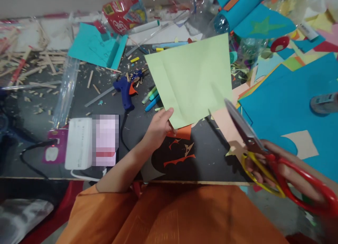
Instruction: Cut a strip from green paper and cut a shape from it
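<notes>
My left hand (158,127) pinches the near left corner of a pale green sheet of paper (195,78), thumb on top. The sheet is tilted above the table and has a faint crease near its left side. On the right, my right hand (274,166) has its fingers through the handles of a pair of scissors (244,126) with red and yellow grips. One shiny blade points up and left, close to the sheet's lower right corner. A dark strip left of it may be the other blade or a shadow; I cannot tell which.
Left of the sheet lie a blue glue gun (125,90), several markers (151,98), a white box-shaped device (78,143) and a phone (105,140). Wood sticks (50,64) litter the far left. A plastic bottle (121,14) lies behind; blue card (280,106) covers the right. Orange scraps (181,159) lie near the table edge.
</notes>
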The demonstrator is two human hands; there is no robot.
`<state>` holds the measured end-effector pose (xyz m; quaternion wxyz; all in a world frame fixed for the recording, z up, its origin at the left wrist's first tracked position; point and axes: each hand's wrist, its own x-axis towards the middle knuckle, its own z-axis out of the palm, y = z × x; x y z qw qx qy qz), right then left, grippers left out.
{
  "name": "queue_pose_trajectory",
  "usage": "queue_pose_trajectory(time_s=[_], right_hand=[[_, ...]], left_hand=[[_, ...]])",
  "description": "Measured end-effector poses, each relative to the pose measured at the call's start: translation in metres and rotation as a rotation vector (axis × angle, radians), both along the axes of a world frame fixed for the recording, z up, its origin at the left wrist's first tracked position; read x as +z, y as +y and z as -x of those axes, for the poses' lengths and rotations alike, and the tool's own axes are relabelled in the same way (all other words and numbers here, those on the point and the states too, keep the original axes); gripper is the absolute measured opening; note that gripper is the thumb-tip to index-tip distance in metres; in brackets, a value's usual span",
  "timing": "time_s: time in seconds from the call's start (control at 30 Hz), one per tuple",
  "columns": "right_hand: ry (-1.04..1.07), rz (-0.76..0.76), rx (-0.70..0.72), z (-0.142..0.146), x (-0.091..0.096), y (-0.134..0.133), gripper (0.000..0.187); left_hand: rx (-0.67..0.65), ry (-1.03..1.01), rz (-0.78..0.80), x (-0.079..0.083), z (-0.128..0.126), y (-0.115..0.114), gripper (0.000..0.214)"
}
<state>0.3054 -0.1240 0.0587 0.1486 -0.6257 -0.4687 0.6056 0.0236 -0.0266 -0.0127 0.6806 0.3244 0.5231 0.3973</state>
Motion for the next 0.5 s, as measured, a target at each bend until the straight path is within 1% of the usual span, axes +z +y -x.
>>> queue_pose_trajectory(time_s=[0.07,0.17,0.23,0.33,0.43,0.5], right_hand=[[0.167,0.086,0.008,0.006,-0.007,-0.003,0.041],[0.244,0.058,-0.024,0.009,-0.016,-0.006,0.050],[0.205,0.053,-0.027,0.012,-0.017,-0.005,0.056],[0.114,0.086,0.037,0.020,-0.008,0.002,0.053],[0.120,0.113,0.080,0.028,-0.003,0.009,0.051],[0.157,0.121,0.110,0.031,-0.006,0.012,0.051]], left_hand=[[0.036,-0.008,-0.043,0.000,0.000,-0.002,0.035],[0.063,-0.030,-0.073,-0.001,0.000,-0.002,0.035],[0.057,-0.055,-0.067,-0.002,0.000,-0.002,0.039],[0.067,-0.074,-0.055,-0.003,-0.001,-0.001,0.039],[0.065,-0.071,-0.061,-0.004,0.000,0.000,0.034],[0.051,-0.055,-0.066,-0.004,-0.001,0.001,0.031]])
